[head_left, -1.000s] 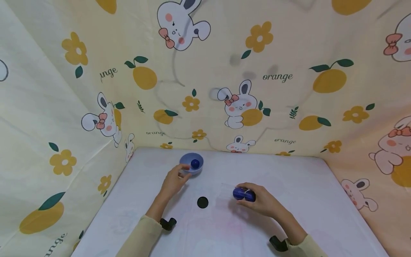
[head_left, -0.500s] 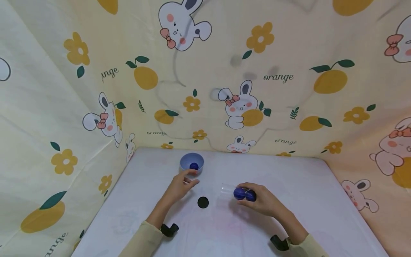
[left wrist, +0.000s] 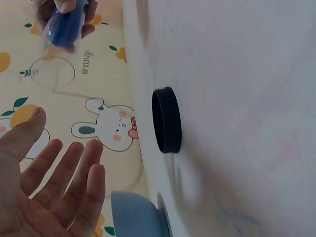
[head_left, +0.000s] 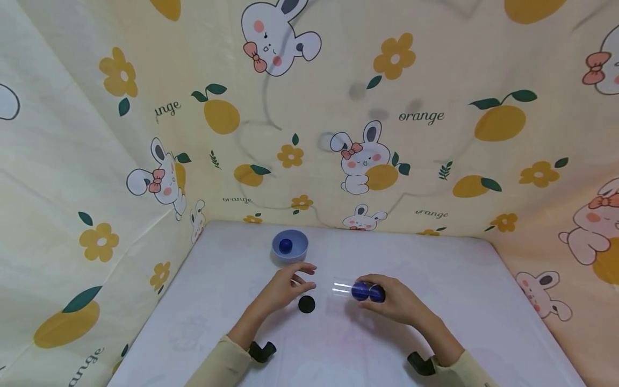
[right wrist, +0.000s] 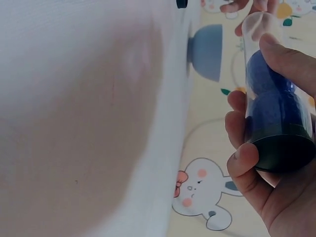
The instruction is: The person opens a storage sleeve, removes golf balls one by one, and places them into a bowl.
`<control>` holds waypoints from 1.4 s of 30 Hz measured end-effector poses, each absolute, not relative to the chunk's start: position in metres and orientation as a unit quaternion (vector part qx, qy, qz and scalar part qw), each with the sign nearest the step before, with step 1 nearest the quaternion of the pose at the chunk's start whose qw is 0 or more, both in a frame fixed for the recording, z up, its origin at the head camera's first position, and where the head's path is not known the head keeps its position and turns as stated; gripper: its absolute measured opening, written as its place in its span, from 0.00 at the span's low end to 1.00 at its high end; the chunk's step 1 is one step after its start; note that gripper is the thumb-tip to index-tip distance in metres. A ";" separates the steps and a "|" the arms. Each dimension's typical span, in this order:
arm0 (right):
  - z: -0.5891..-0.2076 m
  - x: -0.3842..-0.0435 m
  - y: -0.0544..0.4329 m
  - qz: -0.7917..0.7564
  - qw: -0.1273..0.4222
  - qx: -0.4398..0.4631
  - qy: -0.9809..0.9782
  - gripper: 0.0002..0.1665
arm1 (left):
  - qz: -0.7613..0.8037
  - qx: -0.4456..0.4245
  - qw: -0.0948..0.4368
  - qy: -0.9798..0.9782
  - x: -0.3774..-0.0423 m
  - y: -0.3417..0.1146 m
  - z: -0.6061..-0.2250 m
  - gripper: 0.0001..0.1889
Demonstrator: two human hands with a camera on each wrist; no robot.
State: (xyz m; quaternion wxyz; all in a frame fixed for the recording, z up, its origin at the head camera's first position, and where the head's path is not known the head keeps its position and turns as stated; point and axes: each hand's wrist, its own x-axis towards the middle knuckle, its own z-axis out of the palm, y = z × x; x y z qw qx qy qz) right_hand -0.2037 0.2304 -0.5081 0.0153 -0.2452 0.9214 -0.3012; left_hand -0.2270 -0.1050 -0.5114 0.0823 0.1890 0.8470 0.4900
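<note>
My right hand grips a clear plastic tube with a black base, held on its side above the table. Two dark blue balls sit inside at the base end, and the tube's open mouth points left. My left hand hovers between the bowl and the tube, fingers spread and holding nothing. A black round cap lies on the table just by the left hand. Behind that hand stands a light blue bowl with one dark blue ball in it.
A white-covered table lies under everything. Printed cloth with rabbits and oranges hangs behind it and on both sides. Black angled pieces are at both wrists.
My left hand has moved from the bowl's rim toward the right and nearer, empty. The ball in the bowl has rolled about. My right hand stays still with the tube.
</note>
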 end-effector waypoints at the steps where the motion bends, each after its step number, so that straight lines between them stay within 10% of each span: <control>1: -0.508 -0.204 0.230 -0.300 0.015 -0.246 0.922 0.32 | 0.489 0.192 0.083 0.847 -0.226 -0.104 -0.512 0.22; 42: -0.498 -0.203 0.224 -0.257 0.012 -0.276 0.926 0.30 | 0.476 0.248 0.108 0.837 -0.216 -0.079 -0.523 0.20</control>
